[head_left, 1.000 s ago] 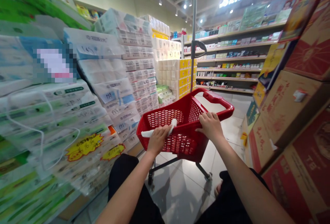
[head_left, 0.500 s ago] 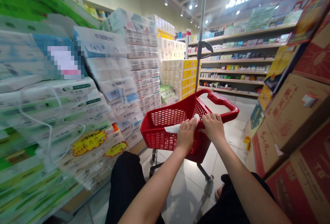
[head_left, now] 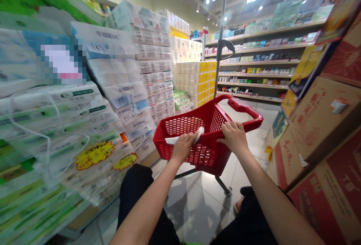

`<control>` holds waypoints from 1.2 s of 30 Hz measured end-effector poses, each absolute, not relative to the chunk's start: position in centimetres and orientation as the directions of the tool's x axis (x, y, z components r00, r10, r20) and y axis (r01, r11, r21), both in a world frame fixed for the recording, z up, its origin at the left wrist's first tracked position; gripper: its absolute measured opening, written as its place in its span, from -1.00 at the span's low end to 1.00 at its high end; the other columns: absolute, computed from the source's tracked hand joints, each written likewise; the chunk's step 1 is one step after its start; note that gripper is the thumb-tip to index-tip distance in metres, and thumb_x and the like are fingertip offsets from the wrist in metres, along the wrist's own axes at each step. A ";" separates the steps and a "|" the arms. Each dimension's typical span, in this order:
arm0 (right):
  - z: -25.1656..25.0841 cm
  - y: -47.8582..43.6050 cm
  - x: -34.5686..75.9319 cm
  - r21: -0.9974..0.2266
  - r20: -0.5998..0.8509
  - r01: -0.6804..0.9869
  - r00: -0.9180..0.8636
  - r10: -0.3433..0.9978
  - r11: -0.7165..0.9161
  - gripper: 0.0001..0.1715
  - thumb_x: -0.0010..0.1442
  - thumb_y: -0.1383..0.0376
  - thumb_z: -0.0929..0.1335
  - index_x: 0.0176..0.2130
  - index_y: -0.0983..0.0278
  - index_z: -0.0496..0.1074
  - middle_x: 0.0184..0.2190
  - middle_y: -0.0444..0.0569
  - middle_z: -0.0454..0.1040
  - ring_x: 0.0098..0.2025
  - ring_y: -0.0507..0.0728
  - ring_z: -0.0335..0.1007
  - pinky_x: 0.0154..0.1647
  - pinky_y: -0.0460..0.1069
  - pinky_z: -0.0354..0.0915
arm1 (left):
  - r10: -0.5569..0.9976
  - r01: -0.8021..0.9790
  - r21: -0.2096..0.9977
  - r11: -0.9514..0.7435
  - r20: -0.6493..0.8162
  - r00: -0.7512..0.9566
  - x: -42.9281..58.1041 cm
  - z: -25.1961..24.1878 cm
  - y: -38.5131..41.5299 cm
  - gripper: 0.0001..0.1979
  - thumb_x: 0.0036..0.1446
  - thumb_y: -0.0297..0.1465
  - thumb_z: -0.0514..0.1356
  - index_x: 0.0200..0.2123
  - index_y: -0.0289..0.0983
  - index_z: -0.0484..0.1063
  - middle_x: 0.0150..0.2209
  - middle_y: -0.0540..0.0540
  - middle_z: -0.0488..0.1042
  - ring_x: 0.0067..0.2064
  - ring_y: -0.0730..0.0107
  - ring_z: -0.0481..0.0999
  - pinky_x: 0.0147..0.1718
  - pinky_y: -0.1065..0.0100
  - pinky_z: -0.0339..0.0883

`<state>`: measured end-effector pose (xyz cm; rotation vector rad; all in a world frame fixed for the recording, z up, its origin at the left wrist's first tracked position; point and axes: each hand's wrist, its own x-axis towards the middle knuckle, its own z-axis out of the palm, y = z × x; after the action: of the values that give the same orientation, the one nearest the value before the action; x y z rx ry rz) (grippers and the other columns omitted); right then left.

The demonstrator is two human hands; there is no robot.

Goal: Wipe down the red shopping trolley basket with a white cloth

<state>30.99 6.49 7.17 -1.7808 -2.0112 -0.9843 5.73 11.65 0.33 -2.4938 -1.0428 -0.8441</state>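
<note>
A red plastic shopping cart point(head_left: 207, 158) with slotted basket walls stands in front of my knees. My left hand point(head_left: 182, 146) presses a white cloth point(head_left: 200, 132) over the near rim of the basket, its fingers wrapped over cloth and edge. Parts of the cloth stick out on both sides of that hand. Farther right, my right hand point(head_left: 233, 135) grips the same rim close to the handle point(head_left: 245, 108), fingers curled over the edge. Nothing can be seen lying in the visible part of the basket.
Stacked packs of tissue paper point(head_left: 126, 90) rise along the left, with yellow price tags point(head_left: 94, 154) on them. Cardboard boxes point(head_left: 324, 113) are piled at the right. A grey pole point(head_left: 220, 41) stands behind the cart, and shelves of small goods point(head_left: 259, 64) line the back.
My left hand has slid left along the basket rim with the white cloth, away from my right hand. The right hand keeps its hold on the rim.
</note>
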 end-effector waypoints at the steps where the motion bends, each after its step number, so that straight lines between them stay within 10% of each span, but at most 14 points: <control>1: 7.2 6.5 30.9 0.301 0.611 0.954 -0.200 0.766 0.010 -0.49 -0.01 -0.01 0.47 -0.20 0.24 0.35 -0.23 0.05 0.41 -0.09 0.27 0.18 0.01 0.13 -0.06 | 0.544 0.727 -0.043 -0.685 0.633 0.550 5.2 0.2 11.5 -0.44 0.30 -0.50 -0.03 0.33 -0.10 -0.02 0.12 -0.07 0.35 0.08 0.29 0.35 0.11 0.19 0.23; 12: 8.2 5.7 29.5 0.218 0.638 0.976 -0.133 0.759 -0.013 -0.40 0.30 -0.09 0.09 -0.28 0.27 0.41 -0.27 0.10 0.44 -0.12 0.26 0.21 0.04 0.18 -0.11 | 0.412 0.624 -0.042 -0.780 0.716 0.563 8.2 0.0 9.1 -0.46 0.31 -0.55 -0.09 0.32 -0.15 0.03 0.28 -0.08 0.18 0.30 0.33 0.14 0.24 0.10 0.17; 25: 8.0 6.3 29.3 0.221 0.630 0.973 -0.188 0.754 0.058 -0.53 0.32 0.01 0.13 -0.21 0.25 0.42 -0.22 0.06 0.45 -0.07 0.26 0.20 0.05 0.15 -0.11 | 0.311 0.462 -0.329 -0.824 0.421 0.852 12.2 -1.4 9.7 -0.47 0.32 -0.55 -0.07 0.31 -0.17 0.00 0.31 -0.13 0.11 0.30 0.35 0.15 0.17 0.24 0.20; 36: 8.3 5.7 29.3 0.214 0.630 0.974 -0.199 0.751 0.078 -0.49 0.32 -0.02 0.11 -0.31 0.24 0.40 -0.28 0.03 0.44 -0.13 0.22 0.21 0.03 0.12 -0.09 | 0.277 0.403 -0.273 -0.873 0.404 0.872 3.7 -2.0 9.7 -0.45 0.30 -0.54 -0.03 0.31 -0.11 0.00 0.20 -0.09 0.32 0.21 0.39 0.29 0.19 0.24 0.16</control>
<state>29.33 5.72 8.30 -1.7106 -2.0078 -0.8626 3.70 9.67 -1.99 -2.6922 -0.5060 -0.5066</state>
